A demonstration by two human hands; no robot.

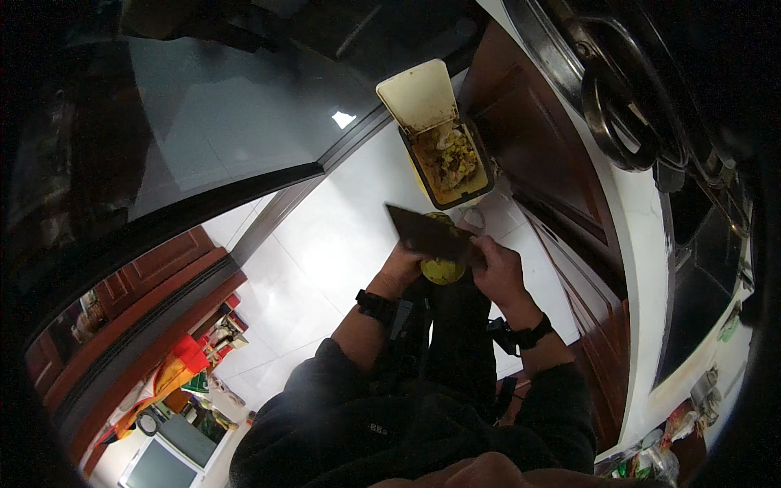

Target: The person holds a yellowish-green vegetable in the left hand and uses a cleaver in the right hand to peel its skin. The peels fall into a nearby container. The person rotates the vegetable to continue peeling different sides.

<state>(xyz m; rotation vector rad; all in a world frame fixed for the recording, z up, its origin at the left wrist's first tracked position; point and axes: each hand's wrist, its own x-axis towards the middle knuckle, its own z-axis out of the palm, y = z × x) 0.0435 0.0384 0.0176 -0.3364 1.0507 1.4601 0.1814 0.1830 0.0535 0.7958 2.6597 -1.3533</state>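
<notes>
My right hand (501,269) grips the handle end of a broad, dark-bladed cleaver (427,233). The blade lies across a rounded green-yellow fruit or vegetable (443,273) and hides its middle; its exact kind cannot be made out. From the other side my left hand (399,267) holds the fruit, with its fingers partly behind the blade. Just beyond both hands, a yellowish waste bin (421,177) stands on the floor with its pale lid (420,96) raised. Inside it are food scraps (456,160), among them yellow-green pieces.
Dark wooden cabinets (546,131) run along the right under a pale counter edge (640,305). Metal cookware (616,131) overhangs at upper right. A glass door panel (244,122) with a dark frame fills the left. White tiles (305,262) cover the floor.
</notes>
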